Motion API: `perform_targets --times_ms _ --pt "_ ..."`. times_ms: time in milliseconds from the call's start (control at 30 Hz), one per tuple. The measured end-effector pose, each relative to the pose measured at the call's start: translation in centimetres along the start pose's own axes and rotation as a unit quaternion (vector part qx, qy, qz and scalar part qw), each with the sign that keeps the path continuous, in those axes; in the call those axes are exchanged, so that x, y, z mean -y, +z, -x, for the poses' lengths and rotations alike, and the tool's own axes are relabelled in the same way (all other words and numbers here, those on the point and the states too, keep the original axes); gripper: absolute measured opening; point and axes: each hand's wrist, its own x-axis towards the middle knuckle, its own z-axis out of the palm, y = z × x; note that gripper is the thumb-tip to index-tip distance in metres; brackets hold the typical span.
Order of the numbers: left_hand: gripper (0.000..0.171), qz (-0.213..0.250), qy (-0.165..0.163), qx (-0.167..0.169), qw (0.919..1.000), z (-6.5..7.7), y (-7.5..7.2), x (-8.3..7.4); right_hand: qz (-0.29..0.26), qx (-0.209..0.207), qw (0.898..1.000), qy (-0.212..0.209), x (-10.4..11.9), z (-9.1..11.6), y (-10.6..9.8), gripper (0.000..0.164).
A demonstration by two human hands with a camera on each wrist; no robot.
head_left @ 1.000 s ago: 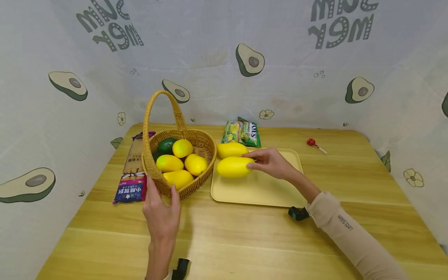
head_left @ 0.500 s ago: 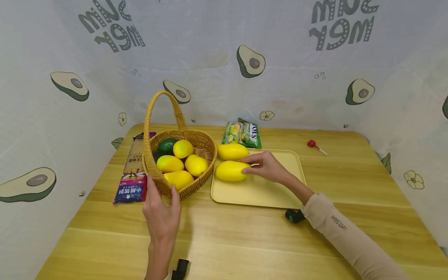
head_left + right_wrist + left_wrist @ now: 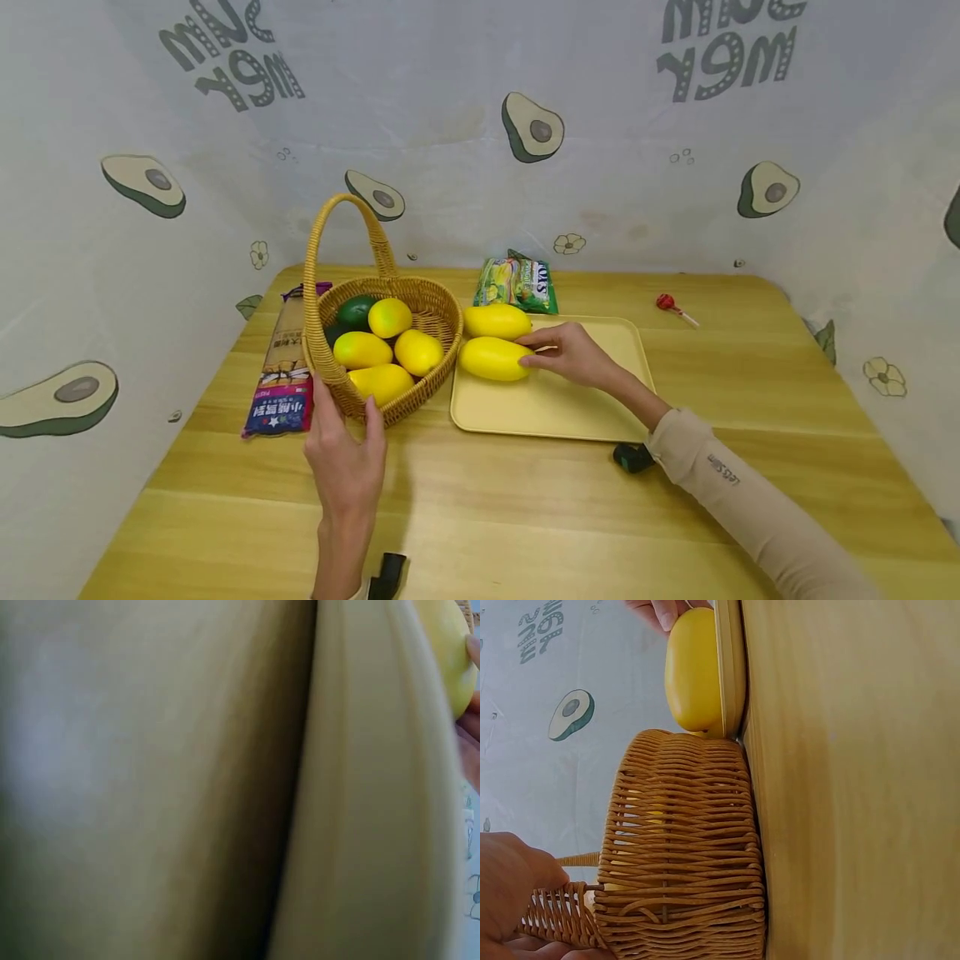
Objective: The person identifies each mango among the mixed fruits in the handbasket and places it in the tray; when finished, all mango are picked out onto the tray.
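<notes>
My left hand (image 3: 345,467) grips the wicker basket (image 3: 426,398) where its tall arched handle meets the side. In the left wrist view, thumb and fingers wrap that handle (image 3: 555,915). Several yellow mangoes (image 3: 380,384) and a dark green fruit (image 3: 355,312) lie inside. On the yellow tray (image 3: 555,415), my right hand (image 3: 566,354) pinches the right end of a yellow mango (image 3: 491,359). Just behind it lies another yellow mango (image 3: 495,320). The right wrist view is mostly filled by the blurred tray edge, with fingers (image 3: 469,754) and a mango (image 3: 444,656) at its right border.
Left of the basket lies a purple-and-blue noodle packet (image 3: 281,383). Green snack bags (image 3: 516,283) rest behind the tray. A red lollipop (image 3: 666,302) lies at the back right. A patterned curtain (image 3: 450,125) closes off the table's back and sides.
My right hand has moved slightly left and down with the mango, which now lies on the tray before the other one. My left hand keeps its grip on the basket.
</notes>
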Motion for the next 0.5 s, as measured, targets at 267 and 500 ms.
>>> perform_targets --times_ms 267,500 --pt "0.076 -0.003 -0.007 0.005 1.0 0.17 0.14 -0.19 -0.005 0.015 1.0 0.009 -0.11 0.18 -0.23 0.034" --pt "0.074 -0.004 -0.001 -0.002 1.0 0.06 0.24 -0.2 -0.021 0.02 1.0 -0.003 0.13 -0.07 -0.39 0.038"
